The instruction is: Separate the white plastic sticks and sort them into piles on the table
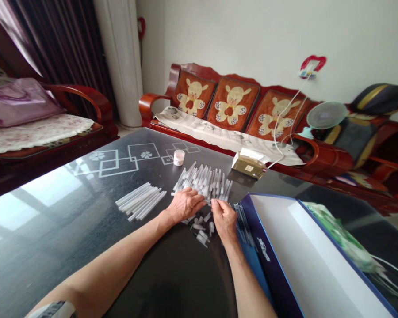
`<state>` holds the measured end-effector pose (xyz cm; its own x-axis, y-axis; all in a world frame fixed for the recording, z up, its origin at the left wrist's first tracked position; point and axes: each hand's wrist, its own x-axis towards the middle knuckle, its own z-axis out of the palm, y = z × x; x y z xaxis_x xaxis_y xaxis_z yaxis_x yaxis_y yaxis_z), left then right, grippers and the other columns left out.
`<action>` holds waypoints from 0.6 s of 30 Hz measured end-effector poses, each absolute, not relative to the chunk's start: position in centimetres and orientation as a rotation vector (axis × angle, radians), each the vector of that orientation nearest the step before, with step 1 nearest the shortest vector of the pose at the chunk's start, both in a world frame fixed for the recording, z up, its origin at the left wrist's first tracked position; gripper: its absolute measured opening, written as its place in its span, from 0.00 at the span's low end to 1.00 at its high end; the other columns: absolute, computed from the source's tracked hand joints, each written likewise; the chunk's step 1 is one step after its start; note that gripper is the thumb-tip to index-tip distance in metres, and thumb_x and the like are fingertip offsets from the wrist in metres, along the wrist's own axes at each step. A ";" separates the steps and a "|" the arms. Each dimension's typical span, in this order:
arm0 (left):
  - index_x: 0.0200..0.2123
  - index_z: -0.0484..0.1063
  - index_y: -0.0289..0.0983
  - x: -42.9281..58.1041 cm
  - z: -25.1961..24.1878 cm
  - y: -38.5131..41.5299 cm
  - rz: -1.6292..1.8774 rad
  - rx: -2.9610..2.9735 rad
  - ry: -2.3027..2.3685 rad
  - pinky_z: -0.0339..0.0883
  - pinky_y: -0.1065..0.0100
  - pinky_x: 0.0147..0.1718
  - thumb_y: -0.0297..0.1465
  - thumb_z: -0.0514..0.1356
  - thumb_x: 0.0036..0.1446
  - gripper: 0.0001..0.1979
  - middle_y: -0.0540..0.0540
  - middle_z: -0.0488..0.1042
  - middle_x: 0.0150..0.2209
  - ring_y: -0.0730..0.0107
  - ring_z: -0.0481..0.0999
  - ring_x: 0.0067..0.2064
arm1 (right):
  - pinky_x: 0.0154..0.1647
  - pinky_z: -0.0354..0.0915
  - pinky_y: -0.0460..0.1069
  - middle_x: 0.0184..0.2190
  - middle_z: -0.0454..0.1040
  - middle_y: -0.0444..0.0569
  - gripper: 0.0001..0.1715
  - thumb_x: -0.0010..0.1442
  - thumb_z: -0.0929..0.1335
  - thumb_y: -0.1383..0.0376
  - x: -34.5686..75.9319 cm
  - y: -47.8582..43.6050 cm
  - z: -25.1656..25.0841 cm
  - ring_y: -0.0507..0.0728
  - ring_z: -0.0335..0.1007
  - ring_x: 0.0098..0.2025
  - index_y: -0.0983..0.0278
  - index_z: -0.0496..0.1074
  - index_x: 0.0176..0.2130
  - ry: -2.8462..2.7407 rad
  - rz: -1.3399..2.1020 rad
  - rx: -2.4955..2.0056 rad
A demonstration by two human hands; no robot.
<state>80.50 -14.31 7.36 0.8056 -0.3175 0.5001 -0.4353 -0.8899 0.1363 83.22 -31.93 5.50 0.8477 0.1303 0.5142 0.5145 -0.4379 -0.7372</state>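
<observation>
My left hand [186, 204] and my right hand [224, 216] meet fingertip to fingertip above the dark table. Both are closed in a pinch, and what they hold is too small and covered to name. Just beyond them lies a dense heap of whitish, pen-like tubes [202, 176] with clear ends. Beneath and between the hands are small loose pieces [202, 237], translucent and black. To the left, several plain white tubes [141, 201] lie side by side. Thin dark rods [244, 223] lie right of my right hand, against the box.
A blue open box [298, 251] with a white inside takes up the right side. Beside it lies a green package [341, 236] near white cables. A small round jar [178, 157] and a tissue box [250, 164] stand farther back. Behind the table [69, 198] is a wooden sofa [149, 106].
</observation>
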 end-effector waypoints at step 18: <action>0.41 0.73 0.37 80.7 6.9 -15.2 0.785 2.751 -0.596 0.58 0.64 0.34 0.36 0.47 0.66 0.16 0.46 0.70 0.28 0.66 0.66 0.33 | 0.26 0.66 0.47 0.26 0.77 0.50 0.23 0.52 0.68 0.49 83.6 -31.8 6.0 0.57 0.73 0.28 0.66 0.76 0.36 -0.233 -0.006 -1.773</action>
